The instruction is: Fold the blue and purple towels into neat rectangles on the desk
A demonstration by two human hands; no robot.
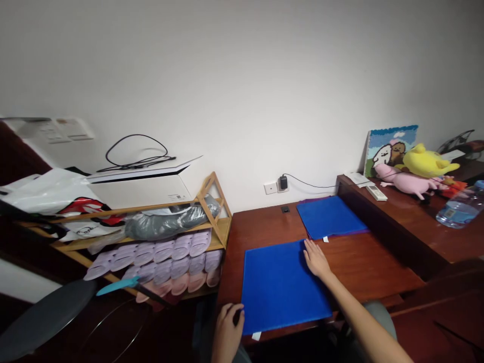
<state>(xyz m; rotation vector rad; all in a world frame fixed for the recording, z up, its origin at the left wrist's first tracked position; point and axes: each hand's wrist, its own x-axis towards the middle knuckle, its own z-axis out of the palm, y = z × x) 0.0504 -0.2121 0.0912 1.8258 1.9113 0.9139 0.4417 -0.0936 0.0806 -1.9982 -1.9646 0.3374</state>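
Observation:
A flat, square blue cloth piece [282,290] with a small white tag at its front edge lies spread on the brown desk [264,227]. My right hand [315,259] rests palm down on its far right corner, fingers stretched out. At its near left edge is my left hand [229,322], fingers loosely bent and thumb apart, the tips touching or just beside the edge. Farther back, a second blue cloth piece [330,217] lies flat, with purple fabric peeking out at its borders and a white tag in front.
On the left, a wooden rack [223,227] holds rows of lilac and pink slippers [162,252], a white box [151,189] and plastic bags. A raised shelf at right carries plush toys [408,181], a remote [377,192] and a water bottle [457,212]. A black plug [283,182] sits in the wall.

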